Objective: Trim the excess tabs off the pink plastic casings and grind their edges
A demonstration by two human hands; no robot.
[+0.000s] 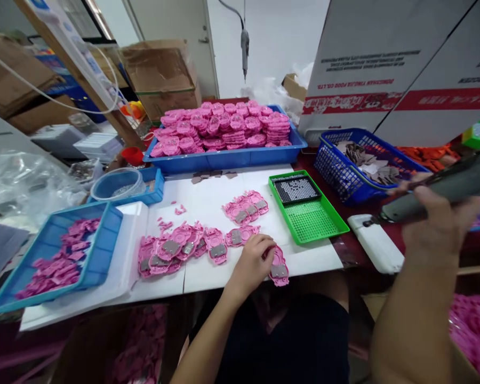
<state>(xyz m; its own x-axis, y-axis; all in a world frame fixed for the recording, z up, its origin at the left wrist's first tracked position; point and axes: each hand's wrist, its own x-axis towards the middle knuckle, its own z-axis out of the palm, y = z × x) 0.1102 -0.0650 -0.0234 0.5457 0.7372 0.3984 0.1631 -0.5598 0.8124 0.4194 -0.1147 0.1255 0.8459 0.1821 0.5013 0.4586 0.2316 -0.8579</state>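
Note:
My left hand [256, 258] rests at the front edge of the white work surface [208, 274], fingers curled in on the upper end of a pink plastic casing [279, 268]. A grey metal plate lies on that casing; the fingertips are partly hidden. My right hand [440, 218], blurred, is wrapped round a grey electric screwdriver [404, 207] held sideways at the right. Its bit points at the far end of a white block [378, 248]; I cannot tell whether they touch. Left of my left hand lie several more pink casings [216, 245] with metal plates, some overlapping.
A blue tray [224, 160] heaped with pink parts stands at the back. A green tray [320, 218] holds a black perforated plate [296, 189] of small pieces. Blue bins [116, 229] sit left, a blue basket [332, 170] right. Another screwdriver [245, 50] hangs above.

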